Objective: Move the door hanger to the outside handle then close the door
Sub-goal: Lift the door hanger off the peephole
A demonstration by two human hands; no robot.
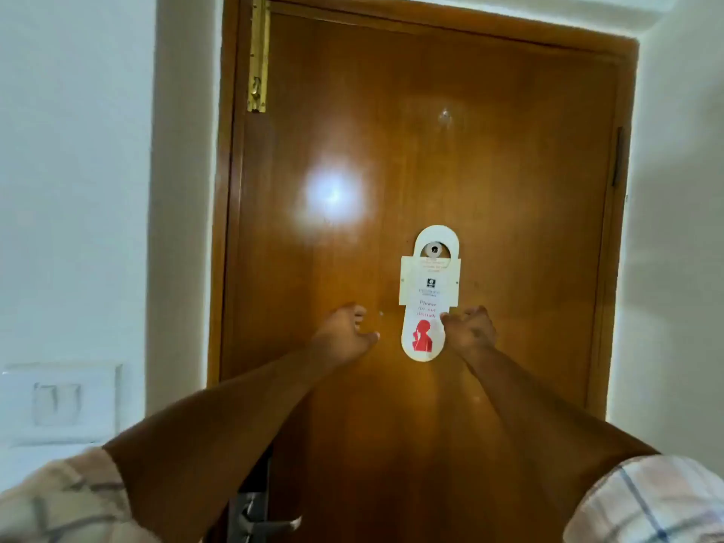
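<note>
A white door hanger (428, 295) with red "Please do not disturb" lettering and a red figure hangs from a small round peg on the brown wooden door (391, 170). My right hand (470, 331) is at the hanger's lower right edge, fingers spread, fingertips touching or nearly touching it. My left hand (344, 333) is raised to the left of the hanger, fingers apart, a short gap from it. A metal door handle (266, 523) shows at the bottom, partly hidden by my left arm. The door sits shut in its frame.
A brass bolt (258, 52) is fixed at the door's top left. A white switch plate (58, 403) is on the left wall. White walls flank the frame on both sides.
</note>
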